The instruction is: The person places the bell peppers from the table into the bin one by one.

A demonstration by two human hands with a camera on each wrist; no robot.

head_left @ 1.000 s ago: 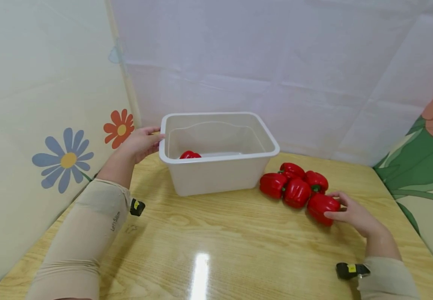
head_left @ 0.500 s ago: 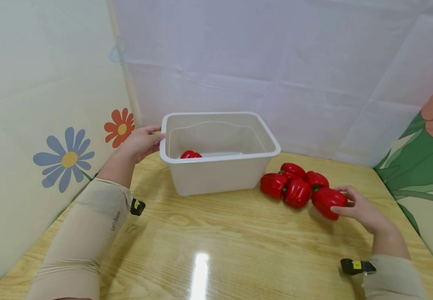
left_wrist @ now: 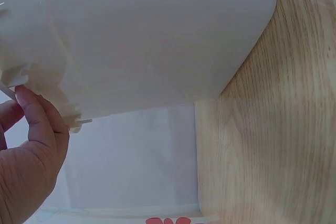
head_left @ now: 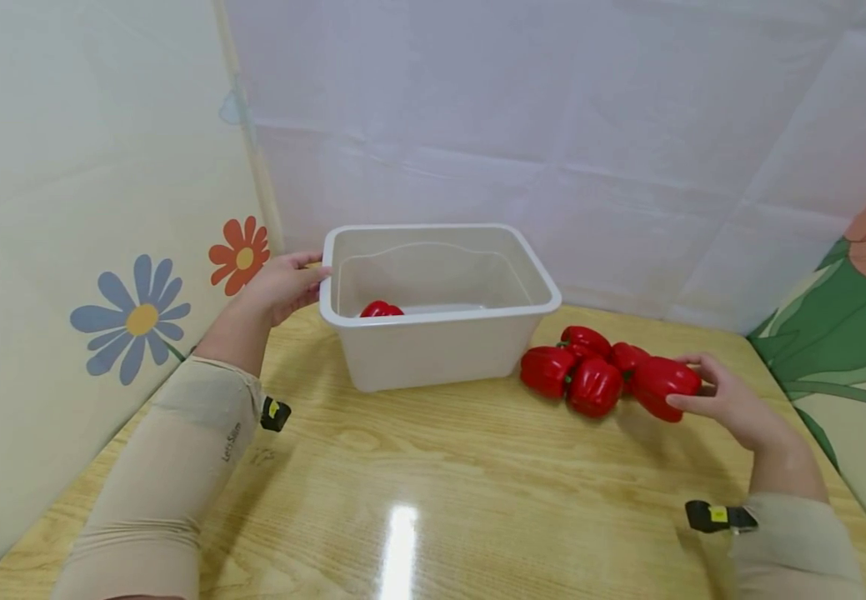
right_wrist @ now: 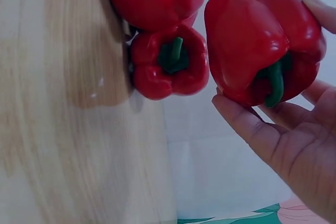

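Observation:
My right hand (head_left: 725, 404) grips a red bell pepper (head_left: 661, 386) and holds it just above the wooden table (head_left: 440, 483). In the right wrist view the held pepper (right_wrist: 262, 40) sits between thumb and fingers, green stem toward the palm. Several more red peppers (head_left: 578, 367) lie in a cluster to its left. A white plastic bin (head_left: 433, 333) stands at the back with one red pepper (head_left: 380, 309) inside. My left hand (head_left: 282, 287) holds the bin's left rim; in the left wrist view the fingers (left_wrist: 31, 129) curl at the bin (left_wrist: 157, 40) edge.
Paper walls close in the table on the left, back and right, with painted flowers (head_left: 136, 317) on the left and a green leaf pattern (head_left: 838, 333) on the right. A bright glare spot (head_left: 400, 542) lies on the table's near middle.
My right hand has lifted the pepper off the table, up and slightly right. The left hand has stayed on the bin's rim.

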